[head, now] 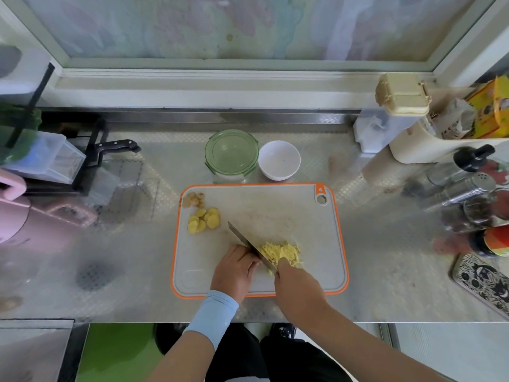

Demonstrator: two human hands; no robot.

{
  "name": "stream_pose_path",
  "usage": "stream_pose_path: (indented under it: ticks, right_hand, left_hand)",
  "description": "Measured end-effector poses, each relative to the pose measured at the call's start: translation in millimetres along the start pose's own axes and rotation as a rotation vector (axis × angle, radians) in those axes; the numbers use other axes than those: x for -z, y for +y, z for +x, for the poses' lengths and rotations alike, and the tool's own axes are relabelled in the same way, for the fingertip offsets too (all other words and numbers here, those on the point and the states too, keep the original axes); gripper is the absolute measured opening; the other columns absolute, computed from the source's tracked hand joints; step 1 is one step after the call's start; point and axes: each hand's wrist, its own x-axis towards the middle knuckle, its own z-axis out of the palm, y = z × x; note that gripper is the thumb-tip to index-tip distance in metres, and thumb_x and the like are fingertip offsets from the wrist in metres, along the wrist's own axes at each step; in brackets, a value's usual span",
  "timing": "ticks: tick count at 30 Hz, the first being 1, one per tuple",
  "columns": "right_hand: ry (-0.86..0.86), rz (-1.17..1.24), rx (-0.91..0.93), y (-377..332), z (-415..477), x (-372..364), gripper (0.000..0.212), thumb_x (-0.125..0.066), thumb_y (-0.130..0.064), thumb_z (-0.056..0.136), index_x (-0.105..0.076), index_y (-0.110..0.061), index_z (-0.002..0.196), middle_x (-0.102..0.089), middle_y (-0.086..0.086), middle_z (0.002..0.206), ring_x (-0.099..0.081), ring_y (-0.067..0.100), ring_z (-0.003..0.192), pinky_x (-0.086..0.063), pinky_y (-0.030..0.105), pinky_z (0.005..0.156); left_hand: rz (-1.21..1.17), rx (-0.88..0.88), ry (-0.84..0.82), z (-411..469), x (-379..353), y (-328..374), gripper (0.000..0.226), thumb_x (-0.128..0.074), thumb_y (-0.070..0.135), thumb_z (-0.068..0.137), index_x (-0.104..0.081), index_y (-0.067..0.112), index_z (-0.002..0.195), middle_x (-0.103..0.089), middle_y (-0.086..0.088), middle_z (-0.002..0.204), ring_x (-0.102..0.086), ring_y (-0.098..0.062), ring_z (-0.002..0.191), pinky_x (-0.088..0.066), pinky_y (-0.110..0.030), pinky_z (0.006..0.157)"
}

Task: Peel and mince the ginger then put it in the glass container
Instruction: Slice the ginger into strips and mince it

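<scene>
A grey cutting board [303, 216] with an orange rim lies on the steel counter. A pile of yellow ginger strips [283, 250] sits near its front. Several peeled ginger slices [205, 219] lie at the left, with brownish peel scraps [194, 199] behind them. My right hand [298, 283] grips the handle of a knife [243, 238], whose blade runs diagonally along the left side of the strips. My left hand [234, 268] rests on the board with curled fingers against the blade; anything under them is hidden. A green glass container [231, 153] stands empty behind the board.
A white bowl [279, 159] stands right of the container. Spice shakers and bottles [468, 194] crowd the right side, with a patterned phone [484, 282] near the edge. A black-handled knife [118, 147] sits in a rack at the left, beside a pink appliance [24, 216].
</scene>
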Motion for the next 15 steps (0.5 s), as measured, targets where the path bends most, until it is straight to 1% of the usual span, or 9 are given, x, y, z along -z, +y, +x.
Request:
stream_pose_path:
  ticks: [2, 4, 5, 7, 11, 15]
  right_hand:
    - [-0.014, -0.028, 0.007, 0, 1, 1, 0.019, -0.046, -0.007, 0.095, -0.031, -0.019, 0.095, -0.041, -0.004, 0.067, -0.038, 0.011, 0.054, -0.022, 0.025, 0.045]
    - [-0.036, -0.067, 0.033, -6, 6, 2, 0.022, -0.046, -0.002, 0.092, -0.035, -0.018, 0.102, -0.036, -0.004, 0.068, -0.037, 0.012, 0.055, -0.022, 0.025, 0.045]
    - [-0.041, -0.061, 0.042, -10, 8, 3, 0.024, -0.046, 0.0, 0.09, -0.034, -0.018, 0.102, -0.036, -0.004, 0.069, -0.04, 0.014, 0.056, -0.023, 0.025, 0.045]
    - [-0.036, -0.033, 0.046, -17, 13, 3, 0.025, -0.046, -0.001, 0.09, -0.029, -0.019, 0.096, -0.039, -0.003, 0.067, -0.045, 0.02, 0.06, -0.028, 0.026, 0.046]
    - [-0.026, 0.002, 0.043, -26, 21, 8, 0.025, -0.046, -0.002, 0.092, -0.028, -0.02, 0.095, -0.04, -0.003, 0.066, -0.05, 0.021, 0.065, -0.032, 0.026, 0.046]
    - [-0.034, 0.012, 0.04, -23, 19, 9, 0.021, -0.044, -0.003, 0.092, -0.029, -0.018, 0.094, -0.041, -0.002, 0.068, -0.051, 0.025, 0.068, -0.041, 0.031, 0.058]
  left_hand:
    - [-0.004, 0.007, 0.002, -1, -2, -1, 0.018, -0.056, 0.018, 0.09, -0.069, 0.014, 0.078, -0.063, -0.001, 0.085, -0.054, -0.017, 0.087, -0.047, -0.025, 0.072]
    - [0.007, 0.007, 0.004, -1, -3, -1, 0.019, -0.055, 0.018, 0.091, -0.07, 0.013, 0.079, -0.064, -0.001, 0.086, -0.056, -0.018, 0.087, -0.048, -0.026, 0.072]
    - [0.014, 0.002, 0.005, -1, -4, -1, 0.02, -0.055, 0.018, 0.091, -0.07, 0.013, 0.079, -0.064, -0.001, 0.087, -0.056, -0.018, 0.088, -0.048, -0.025, 0.072]
    - [0.014, -0.009, 0.016, -2, -4, -1, 0.021, -0.054, 0.016, 0.091, -0.07, 0.012, 0.079, -0.065, -0.001, 0.088, -0.055, -0.017, 0.089, -0.047, -0.024, 0.073]
    - [0.019, -0.004, 0.017, -3, -3, 1, 0.021, -0.053, 0.016, 0.092, -0.072, 0.012, 0.082, -0.066, 0.0, 0.089, -0.056, -0.018, 0.088, -0.047, -0.024, 0.071]
    - [0.044, -0.008, 0.032, -2, -1, 3, 0.022, -0.053, 0.015, 0.091, -0.07, 0.013, 0.077, -0.065, -0.001, 0.084, -0.053, -0.016, 0.087, -0.045, -0.022, 0.069]
